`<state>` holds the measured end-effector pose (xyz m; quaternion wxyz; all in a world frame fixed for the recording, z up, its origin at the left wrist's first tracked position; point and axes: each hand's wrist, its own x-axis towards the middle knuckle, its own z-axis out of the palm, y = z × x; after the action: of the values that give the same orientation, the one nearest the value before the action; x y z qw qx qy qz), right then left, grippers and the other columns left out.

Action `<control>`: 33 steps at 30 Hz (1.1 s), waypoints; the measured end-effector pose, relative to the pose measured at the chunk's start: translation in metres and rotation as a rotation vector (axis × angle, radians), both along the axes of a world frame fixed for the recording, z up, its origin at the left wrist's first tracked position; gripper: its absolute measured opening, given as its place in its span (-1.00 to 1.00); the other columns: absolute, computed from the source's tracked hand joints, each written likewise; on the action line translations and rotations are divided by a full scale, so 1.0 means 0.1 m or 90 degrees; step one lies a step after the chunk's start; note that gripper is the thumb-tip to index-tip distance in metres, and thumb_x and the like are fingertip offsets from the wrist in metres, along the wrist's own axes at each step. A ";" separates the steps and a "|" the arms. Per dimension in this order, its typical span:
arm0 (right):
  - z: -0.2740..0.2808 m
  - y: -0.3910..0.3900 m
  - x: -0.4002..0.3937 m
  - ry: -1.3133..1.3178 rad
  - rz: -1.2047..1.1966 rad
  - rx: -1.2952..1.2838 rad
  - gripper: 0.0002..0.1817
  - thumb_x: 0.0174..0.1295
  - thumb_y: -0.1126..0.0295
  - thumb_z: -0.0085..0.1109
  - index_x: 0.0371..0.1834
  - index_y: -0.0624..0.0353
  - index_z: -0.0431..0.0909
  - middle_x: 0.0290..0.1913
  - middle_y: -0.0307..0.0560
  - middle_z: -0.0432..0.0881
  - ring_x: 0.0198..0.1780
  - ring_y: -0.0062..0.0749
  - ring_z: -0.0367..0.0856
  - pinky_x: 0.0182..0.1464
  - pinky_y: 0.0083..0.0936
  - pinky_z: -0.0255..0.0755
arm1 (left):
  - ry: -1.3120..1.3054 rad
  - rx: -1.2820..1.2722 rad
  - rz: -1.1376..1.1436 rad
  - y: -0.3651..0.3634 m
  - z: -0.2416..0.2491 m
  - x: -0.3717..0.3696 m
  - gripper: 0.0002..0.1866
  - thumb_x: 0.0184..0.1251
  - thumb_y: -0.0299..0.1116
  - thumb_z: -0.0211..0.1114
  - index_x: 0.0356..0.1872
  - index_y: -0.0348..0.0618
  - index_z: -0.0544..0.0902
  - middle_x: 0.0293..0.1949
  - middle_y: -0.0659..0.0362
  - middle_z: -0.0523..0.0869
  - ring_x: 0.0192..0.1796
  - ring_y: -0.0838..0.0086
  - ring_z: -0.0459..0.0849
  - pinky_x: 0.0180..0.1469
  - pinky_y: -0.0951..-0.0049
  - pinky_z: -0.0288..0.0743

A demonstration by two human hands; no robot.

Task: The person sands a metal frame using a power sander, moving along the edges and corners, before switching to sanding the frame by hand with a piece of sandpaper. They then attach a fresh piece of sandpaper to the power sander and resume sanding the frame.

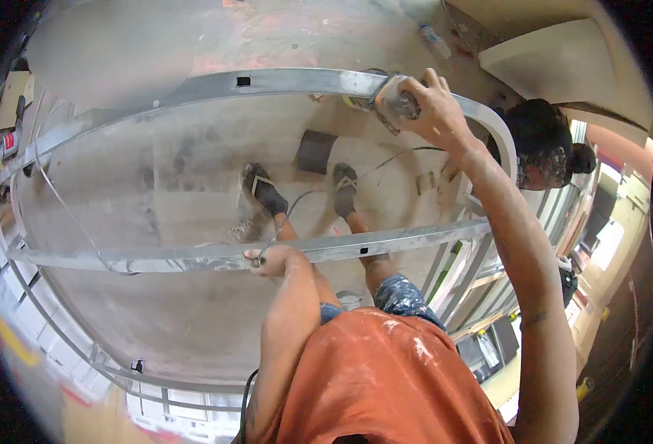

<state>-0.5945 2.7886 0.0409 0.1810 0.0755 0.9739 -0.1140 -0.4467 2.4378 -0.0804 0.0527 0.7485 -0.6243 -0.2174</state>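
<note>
My right hand (433, 111) is wrapped round a dusty hand-held power sander (396, 103). The sander rests against the far bar of a large metal frame (289, 80), near its rounded right corner; its underside is hidden. Closer to my body, my left hand (276, 261) grips the frame's near bar (171, 259), thumb on its upper side and fingers partly out of sight. A thin dark cord (304, 198) runs close by this hand. Small dark rectangular holes show in both bars.
My sandalled feet (345, 181) stand on the dusty floor inside the frame's outline, near a dark square sheet (316, 152). A plastic bottle (435, 41) lies at the back. To the right are a dark, round-topped object (541, 140) and stacked metal lengths (470, 270).
</note>
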 end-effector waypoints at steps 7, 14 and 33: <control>-0.16 -0.10 -0.07 0.150 -0.143 0.006 -0.42 0.10 0.21 0.49 0.25 -0.09 0.58 0.10 0.16 0.49 0.13 0.23 0.55 0.14 0.03 0.61 | -0.010 0.006 0.038 -0.06 -0.09 0.07 -0.25 0.58 0.24 0.14 0.40 -0.29 0.49 0.32 -0.30 0.60 0.33 -0.22 0.61 0.38 -0.14 0.49; -0.20 -0.32 -0.46 0.173 -0.161 0.039 -0.43 0.14 0.20 0.47 0.26 -0.10 0.60 0.11 0.12 0.52 0.16 0.18 0.55 0.17 -0.03 0.58 | -0.006 0.012 0.028 -0.05 -0.04 0.03 -0.25 0.59 0.24 0.13 0.40 -0.27 0.49 0.32 -0.29 0.60 0.33 -0.21 0.61 0.38 -0.14 0.49; -0.31 -0.36 -0.55 0.252 -0.204 0.083 -0.44 0.17 0.10 0.43 0.29 -0.20 0.62 0.13 0.19 0.53 0.19 0.19 0.54 0.09 0.03 0.61 | -0.013 0.007 0.016 -0.01 -0.02 0.04 -0.27 0.60 0.26 0.09 0.40 -0.24 0.49 0.32 -0.25 0.60 0.33 -0.21 0.62 0.38 -0.16 0.49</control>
<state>-0.6494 2.7524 0.0098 -0.0387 0.2168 0.9712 -0.0906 -0.4429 2.4368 -0.0821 0.0448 0.7585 -0.6145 -0.2122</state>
